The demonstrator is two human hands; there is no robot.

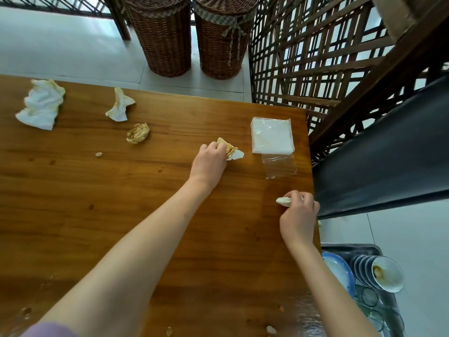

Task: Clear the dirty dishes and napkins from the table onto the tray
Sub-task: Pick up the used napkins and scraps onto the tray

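I am pinching a stained, crumpled napkin [230,152] with my left hand [209,161], fingers curled narrow round its near end so the soiled folds are staying bunched together rather than trailing across the table [145,190]. Its white corner is poking out just beyond my fingertips, toward the pack of clean napkins [272,137], which is lying a little past my fingers in its clear wrapper; I judge that one is staying put, since it is not dirty.

My right hand [298,215] is holding a smaller wad of napkin [283,201], fingers closed round it, with its pale tip showing just left of my knuckles. I am keeping this hand near the table's right edge because the tray [374,249] is sitting lower, below and right of my wrist, already carrying the plate [337,266], stacked bowls [379,271] and glasses [369,296].

Well away to the left of my left fingers, three more used napkins are waiting: a balled one [138,133] nearest, a torn one [120,105] beyond it, and a big one [41,104] farthest off. Crumbs are scattered nearer my elbows. Taking one wad per hand is, I judge, saving trips to the tray.
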